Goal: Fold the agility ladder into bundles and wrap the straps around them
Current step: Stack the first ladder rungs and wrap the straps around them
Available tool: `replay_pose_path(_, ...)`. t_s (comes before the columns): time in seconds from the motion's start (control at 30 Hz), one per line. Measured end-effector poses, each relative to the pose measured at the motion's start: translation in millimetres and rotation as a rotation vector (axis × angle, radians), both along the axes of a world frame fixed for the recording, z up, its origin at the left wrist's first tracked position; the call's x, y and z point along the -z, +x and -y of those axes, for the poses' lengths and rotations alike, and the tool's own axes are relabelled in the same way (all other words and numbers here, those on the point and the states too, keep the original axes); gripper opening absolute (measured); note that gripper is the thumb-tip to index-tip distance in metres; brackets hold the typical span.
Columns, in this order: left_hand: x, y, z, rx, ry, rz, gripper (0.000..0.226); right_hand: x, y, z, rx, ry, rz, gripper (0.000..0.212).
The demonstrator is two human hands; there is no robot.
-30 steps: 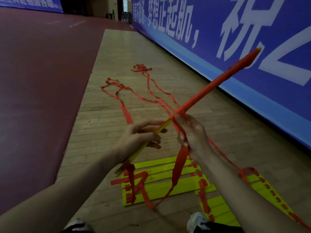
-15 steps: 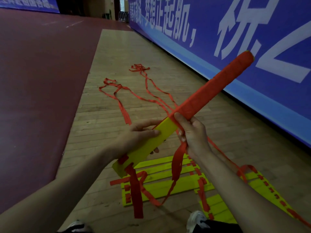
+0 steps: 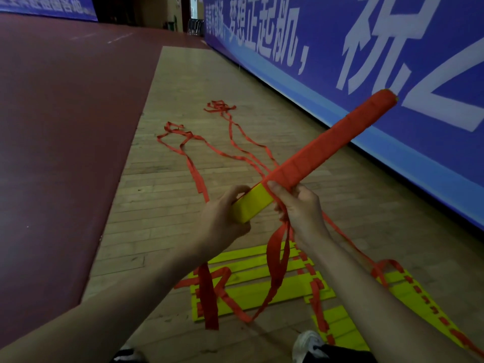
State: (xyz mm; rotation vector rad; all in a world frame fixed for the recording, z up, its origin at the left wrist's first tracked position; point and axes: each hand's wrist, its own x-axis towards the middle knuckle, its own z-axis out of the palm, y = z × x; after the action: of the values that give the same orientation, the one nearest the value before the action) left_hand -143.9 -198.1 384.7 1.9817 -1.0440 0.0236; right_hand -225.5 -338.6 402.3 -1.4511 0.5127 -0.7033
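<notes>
— Where is the ladder sitting?

— I'm watching through the head camera. The bundle point(image 3: 327, 153) is being held up in the air, its long axis running from low on the left up and away to the right, toward the blue banner point(image 3: 392, 61). Red wrap is covering most of it; only the near yellow end is showing bare.

— And the hands?

— The left hand point(image 3: 222, 221) is gripping that bare end, fingers point(image 3: 237, 190) curling over its far edge. The right hand point(image 3: 301, 208) is sitting just beside it at the edge of the wrap, curled round the bundle, with its thumb pinning the strap point(image 3: 277, 271) there.

— Which way is the bare part lying from the right hand?

— Down the axis, toward the left hand. I'm judging that the wrap is heading that way, so the left hand is occupying the very stretch that needs covering.

— Anything else getting in the way?

— The strap is hanging in a loop from under the right hand down to the loose rungs point(image 3: 262, 292) on the wooden floor point(image 3: 162, 205). More trailing straps point(image 3: 230, 153) are lying farther off. I'm expecting snags there.
</notes>
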Motion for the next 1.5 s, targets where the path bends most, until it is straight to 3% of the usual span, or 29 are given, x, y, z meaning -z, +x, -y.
replay_pose_path(0.37,6,11,3,-0.056,-0.158,-0.312,0.052,2,-2,-2,-0.02,-0.048,-0.055,0.017)
replay_pose_path(0.63,0,8,0,0.067,-0.222,-0.645,0.04,-1,-1,-6,-0.004,-0.181,-0.129,0.031)
replay_pose_path(0.8,1,7,1,0.236,-0.333,-0.902,0.039,-2,-2,-8,-0.021,-0.07,-0.052,0.031)
replay_pose_path(0.9,0,2,5,0.298,-0.404,-1.067,0.035,-4,-5,-6,-0.143,0.041,0.01,0.039)
replay_pose_path(1.0,-5,-1,5,0.395,-0.379,-1.143,0.043,-6,-6,-4,-0.211,0.083,0.053,0.029)
replay_pose_path(1.1,-6,1,4,0.53,-0.33,-1.177,0.053,-8,-7,-2,-0.209,0.082,0.089,0.03)
replay_pose_path(1.17,-7,4,2,0.573,-0.232,-1.162,0.044,-8,-7,-1,-0.172,0.072,0.088,0.031)
replay_pose_path(1.3,-12,10,-4,0.541,-0.006,-1.03,0.03,-3,-6,4,-0.083,0.106,0.071,0.012)
replay_pose_path(1.5,-11,-1,1,0.358,0.02,-0.783,0.033,-1,-3,4,0.016,0.088,0.059,0.009)
